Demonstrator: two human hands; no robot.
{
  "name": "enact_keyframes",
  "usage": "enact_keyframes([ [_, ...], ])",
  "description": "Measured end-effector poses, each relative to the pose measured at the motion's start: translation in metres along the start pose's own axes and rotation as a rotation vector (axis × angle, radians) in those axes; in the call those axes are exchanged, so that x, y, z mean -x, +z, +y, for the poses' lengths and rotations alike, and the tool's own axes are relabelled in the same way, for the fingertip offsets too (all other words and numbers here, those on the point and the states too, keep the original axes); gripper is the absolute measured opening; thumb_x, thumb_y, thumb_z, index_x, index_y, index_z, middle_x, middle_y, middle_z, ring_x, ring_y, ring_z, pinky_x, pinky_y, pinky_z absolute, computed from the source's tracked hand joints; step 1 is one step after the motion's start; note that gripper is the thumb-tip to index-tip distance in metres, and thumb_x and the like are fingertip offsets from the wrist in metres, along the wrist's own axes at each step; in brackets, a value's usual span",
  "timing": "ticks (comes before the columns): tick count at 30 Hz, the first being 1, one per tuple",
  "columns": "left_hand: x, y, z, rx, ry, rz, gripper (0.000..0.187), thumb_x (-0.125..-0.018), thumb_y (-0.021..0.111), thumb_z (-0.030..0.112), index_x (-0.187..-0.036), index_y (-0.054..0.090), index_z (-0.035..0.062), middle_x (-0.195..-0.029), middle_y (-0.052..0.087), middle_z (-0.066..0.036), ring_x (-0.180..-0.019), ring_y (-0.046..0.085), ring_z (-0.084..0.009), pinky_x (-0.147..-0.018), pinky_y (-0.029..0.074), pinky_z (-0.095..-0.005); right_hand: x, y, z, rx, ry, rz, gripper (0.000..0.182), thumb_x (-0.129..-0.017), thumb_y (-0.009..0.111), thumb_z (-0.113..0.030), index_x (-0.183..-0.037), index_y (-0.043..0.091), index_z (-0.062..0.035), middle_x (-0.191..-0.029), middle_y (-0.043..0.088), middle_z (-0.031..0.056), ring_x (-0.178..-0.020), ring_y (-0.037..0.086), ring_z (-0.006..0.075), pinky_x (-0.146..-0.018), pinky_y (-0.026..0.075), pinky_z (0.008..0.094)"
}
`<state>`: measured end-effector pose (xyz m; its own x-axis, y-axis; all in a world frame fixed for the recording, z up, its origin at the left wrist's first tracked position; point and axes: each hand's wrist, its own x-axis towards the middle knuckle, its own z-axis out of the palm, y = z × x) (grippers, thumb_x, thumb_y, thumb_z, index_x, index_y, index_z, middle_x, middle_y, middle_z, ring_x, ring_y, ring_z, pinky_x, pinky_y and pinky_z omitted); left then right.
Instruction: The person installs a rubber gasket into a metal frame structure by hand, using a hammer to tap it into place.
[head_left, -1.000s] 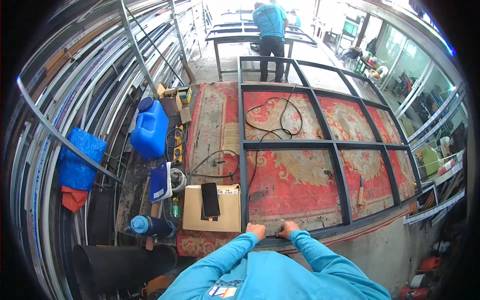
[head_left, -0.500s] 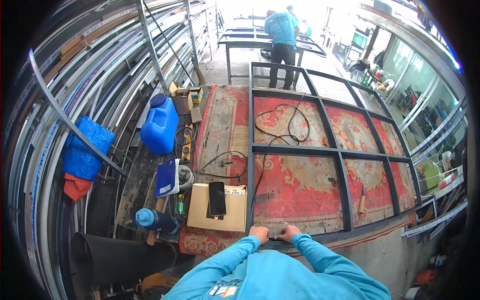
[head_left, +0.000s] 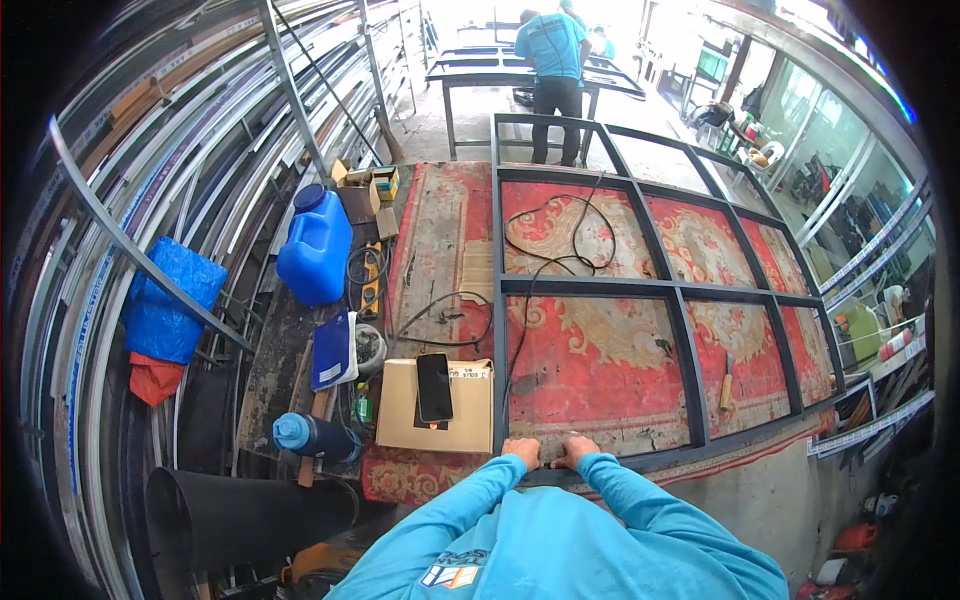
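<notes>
A large dark metal frame (head_left: 620, 288), divided into several panes by crossbars, lies flat on a red patterned carpet (head_left: 590, 390). Both hands are at its near bar, close to the near left corner. My left hand (head_left: 522, 452) is closed over that bar, with its fingertips partly hidden. Just to its right, my right hand (head_left: 573, 450) is curled on the same bar, a small gap between them. A black cable (head_left: 613, 240) loops across the left panes. Inside a near pane lies a wooden-handled tool (head_left: 726, 392).
Left of the frame are a cardboard box (head_left: 400, 410) with a phone (head_left: 434, 388) on it, a blue bottle (head_left: 325, 438), a notebook (head_left: 332, 350) and a blue jerrycan (head_left: 315, 250). Metal profiles fill the left rack. A person (head_left: 556, 70) stands at a far table.
The view has shifted slightly, and my hands appear a little higher in it, still at the near bar. The far person has shifted slightly in view.
</notes>
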<state>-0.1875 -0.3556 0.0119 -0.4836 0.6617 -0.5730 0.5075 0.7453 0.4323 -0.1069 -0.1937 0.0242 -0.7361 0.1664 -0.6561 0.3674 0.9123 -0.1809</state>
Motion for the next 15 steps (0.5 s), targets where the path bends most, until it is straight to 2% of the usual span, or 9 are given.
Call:
enact_keyframes([
  [4, 0.002, -0.002, 0.002, -0.018, 0.003, -0.007, 0.031, -0.078, 0.076, 0.038, -0.100, 0.073, 0.0164, -0.106, 0.072, -0.011, -0.105, 0.065, -0.0301, -0.090, 0.046, -0.0470, -0.014, 0.009, 0.015, -0.123, -0.040, -0.038, 0.054, -0.071, 0.080, -0.051, -0.099, 0.073, -0.0058, -0.102, 0.070, 0.0193, -0.101, 0.065, 0.0355, -0.089, 0.051, 0.0445],
  [9, 0.004, -0.002, 0.004, -0.042, -0.002, 0.026, 0.029, -0.077, 0.076, 0.037, -0.097, 0.074, 0.0162, -0.103, 0.072, -0.011, -0.102, 0.067, -0.0304, -0.088, 0.048, -0.0459, -0.024, 0.009, 0.013, -0.083, -0.022, -0.060, 0.051, -0.068, 0.083, -0.046, -0.098, 0.074, -0.0059, -0.102, 0.071, 0.0170, -0.101, 0.065, 0.0351, -0.090, 0.051, 0.0440],
  [11, 0.003, 0.003, 0.006, -0.040, -0.019, 0.050, 0.028, -0.076, 0.077, 0.036, -0.095, 0.075, 0.0161, -0.102, 0.073, -0.011, -0.101, 0.067, -0.0306, -0.088, 0.048, -0.0463, -0.021, 0.004, 0.008, -0.002, -0.095, -0.050, 0.049, -0.068, 0.083, -0.044, -0.097, 0.074, -0.0053, -0.102, 0.070, 0.0187, -0.101, 0.065, 0.0358, -0.091, 0.051, 0.0443],
  [12, 0.004, 0.000, 0.008, -0.043, -0.033, 0.073, 0.028, -0.075, 0.077, 0.035, -0.094, 0.075, 0.0156, -0.100, 0.073, -0.011, -0.101, 0.068, -0.0306, -0.088, 0.048, -0.0465, -0.022, 0.002, 0.009, -0.049, -0.144, -0.055, 0.048, -0.068, 0.082, -0.043, -0.093, 0.075, -0.0037, -0.102, 0.069, 0.0224, -0.100, 0.064, 0.0372, -0.090, 0.051, 0.0447],
  [13, 0.006, -0.002, 0.010, -0.041, -0.050, 0.092, 0.027, -0.074, 0.078, 0.035, -0.093, 0.075, 0.0151, -0.099, 0.073, -0.012, -0.100, 0.068, -0.0306, -0.087, 0.048, -0.0466, -0.022, 0.002, 0.010, -0.046, -0.143, -0.066, 0.048, -0.068, 0.082, -0.043, -0.093, 0.075, -0.0037, -0.102, 0.069, 0.0224, -0.100, 0.064, 0.0372, -0.090, 0.051, 0.0447],
  [15, 0.005, -0.004, 0.012, -0.004, -0.062, 0.091, 0.028, -0.072, 0.077, 0.031, -0.093, 0.075, 0.0134, -0.099, 0.073, -0.013, -0.100, 0.068, -0.0306, -0.086, 0.049, -0.0475, -0.020, -0.001, 0.007, -0.079, -0.085, -0.076, 0.058, -0.066, 0.081, -0.052, -0.096, 0.075, -0.0029, -0.113, 0.064, 0.0239, -0.108, 0.060, 0.0361, -0.096, 0.049, 0.0433],
])
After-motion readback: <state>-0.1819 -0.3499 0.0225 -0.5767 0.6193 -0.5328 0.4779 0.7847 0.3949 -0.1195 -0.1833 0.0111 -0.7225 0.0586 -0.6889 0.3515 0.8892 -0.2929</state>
